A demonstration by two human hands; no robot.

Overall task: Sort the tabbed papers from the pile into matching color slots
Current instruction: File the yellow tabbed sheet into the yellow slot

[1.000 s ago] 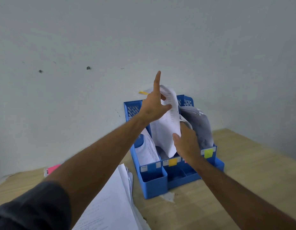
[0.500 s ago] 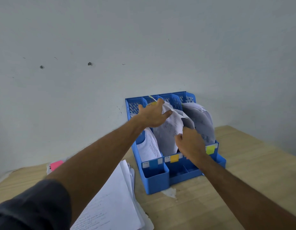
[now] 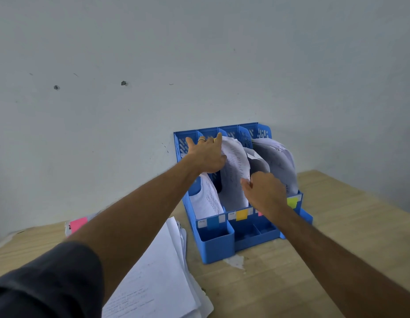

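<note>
Blue plastic organiser (image 3: 219, 246) with four upright slots stands against the wall on the wooden desk (image 3: 337, 237), just ahead of both hands. Slot fronts carry colour labels: blue, yellow label (image 3: 242, 214), a pink one mostly hidden behind the right wrist, and green-yellow farthest right.

Pile of loose papers (image 3: 158, 276) lies flat on the desk under the left forearm, well back from the fingers; a pink tab (image 3: 78, 224) sticks out beyond it to the left.

Sheet in hand (image 3: 235, 171): white, printed, sits in the yellow-labelled slot and bows over forward at its top. Its tab is hidden behind the left fingers, apart from a speck of yellow.

Left hand (image 3: 207, 154) lies spread, fingers straight and apart, pressing the sheet's top edge back toward the organiser's rear wall; a ring shows on one finger. Right hand (image 3: 266, 193) is at the sheet's lower right edge; fingers curl away from the camera, so pinching or merely touching, cannot tell.

Handling judgement: paper is very light, limp, no stiffness on end, so it slumps and curls in the slot. Creases easily, tears at the edges if snagged on the dividers. Best held at two edges, top and side, and guided straight down between the dividers, not pushed from the top alone.
</note>
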